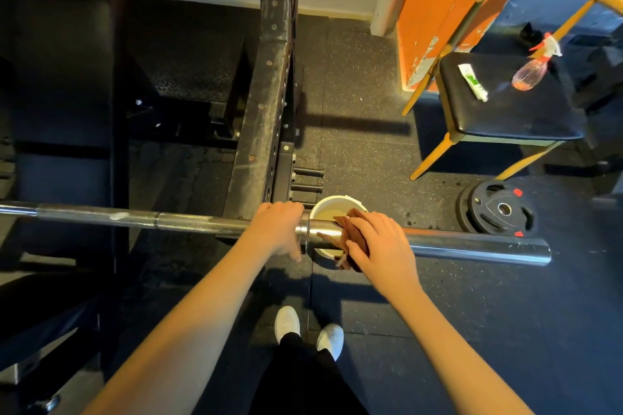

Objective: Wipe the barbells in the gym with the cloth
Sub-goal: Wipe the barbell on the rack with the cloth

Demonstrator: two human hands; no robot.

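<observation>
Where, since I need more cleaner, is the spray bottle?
Head view, upper right: the spray bottle lies on the chair's black seat, right of a white tube.

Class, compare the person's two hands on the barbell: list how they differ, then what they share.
The left hand grips the barbell bare, while the right hand holds a brown cloth against it. The left hand sits on the thin shaft beside the collar; the right hand is on the thicker shiny sleeve. Both curl over the bar from above.
</observation>
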